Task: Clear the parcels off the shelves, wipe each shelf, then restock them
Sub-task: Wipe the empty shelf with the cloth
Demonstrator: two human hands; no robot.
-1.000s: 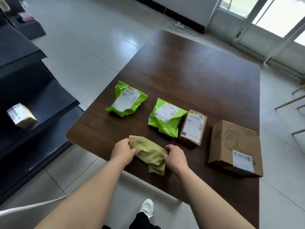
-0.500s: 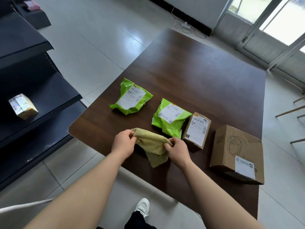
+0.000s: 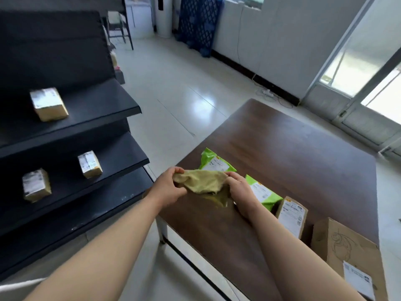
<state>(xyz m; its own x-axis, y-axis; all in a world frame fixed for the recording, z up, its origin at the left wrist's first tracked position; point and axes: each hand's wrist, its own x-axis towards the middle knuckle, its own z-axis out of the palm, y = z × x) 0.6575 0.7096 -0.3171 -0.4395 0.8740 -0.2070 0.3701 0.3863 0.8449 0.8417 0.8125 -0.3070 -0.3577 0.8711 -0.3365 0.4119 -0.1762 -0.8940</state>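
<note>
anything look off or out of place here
Three small boxes remain on the dark shelves: one on the upper shelf, two below, each skewed. Odd, since both hands already hold the wiping cloth.

Single head-worn view, looking forward and down from close above the hands: dark shelves (image 3: 71, 118) at left, brown table (image 3: 293, 153) right, glass doors far right.
</note>
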